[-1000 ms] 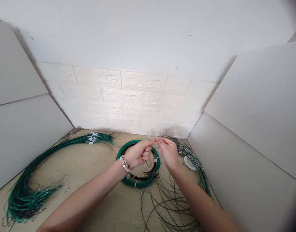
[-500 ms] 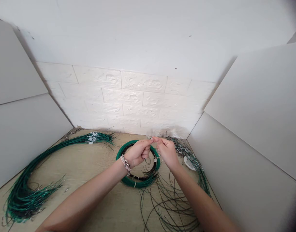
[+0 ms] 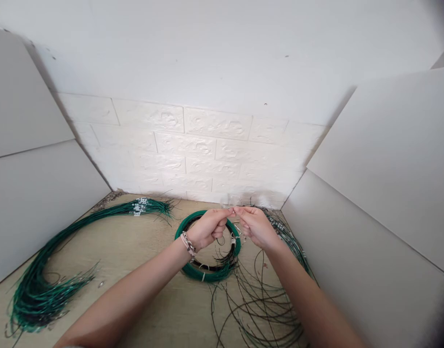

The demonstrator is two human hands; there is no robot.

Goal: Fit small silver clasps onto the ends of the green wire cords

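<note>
My left hand (image 3: 212,227), with a bracelet (image 3: 188,245) at its wrist, is closed in a pinch above a green and black wire coil (image 3: 207,277). Its thumb and forefinger meet the fingertips of my right hand (image 3: 254,224), also pinched. Whatever lies between the fingertips is too small to make out. A short dark wire end loops below my left fingers. Loose dark wires (image 3: 258,304) spread over the surface below my right hand. Behind my right forearm lies a bundle of green wires with white tags (image 3: 278,225).
A long bundle of green wires (image 3: 62,237) with white tags curves along the left side of the table (image 3: 142,270). Grey panels stand at the left (image 3: 44,193) and right (image 3: 352,232). A white brick-patterned wall (image 3: 200,145) closes the back.
My right hand has shifted slightly right and turned flatter, its fingertips still against my left ones. The white disc beside my right forearm is now covered. My left hand has hardly moved.
</note>
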